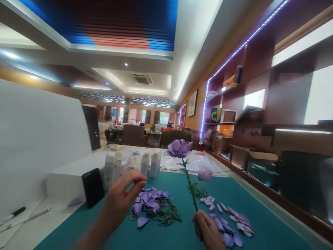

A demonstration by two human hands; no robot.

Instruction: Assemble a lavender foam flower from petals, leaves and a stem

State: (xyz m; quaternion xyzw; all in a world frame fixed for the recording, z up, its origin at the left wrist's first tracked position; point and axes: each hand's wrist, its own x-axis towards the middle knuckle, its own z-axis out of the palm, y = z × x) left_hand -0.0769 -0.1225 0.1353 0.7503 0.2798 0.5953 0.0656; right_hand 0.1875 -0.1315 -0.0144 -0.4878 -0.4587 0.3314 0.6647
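Note:
My right hand [208,231] is closed around the lower stem of a purple artificial flower [180,148], which stands nearly upright, tilted a little left. A paler pink-purple bud [205,173] shows beside its green stem. My left hand [123,194], slightly blurred, is raised over the left part of the mat with thumb and forefinger curled together; anything between the tips is too small to make out. Just right of it lies a heap of loose purple petals [149,201] against a pile of small green pieces [169,213]. More petals [225,225] lie near my right hand.
The teal mat [187,239] covers the table. Small white cartons [155,165] stand at its back edge, near clear plastic bags [200,161]. A black phone-like slab [93,187] leans against a white box [65,184]. Pens [26,218] lie far left; shelves [260,132] line the right wall.

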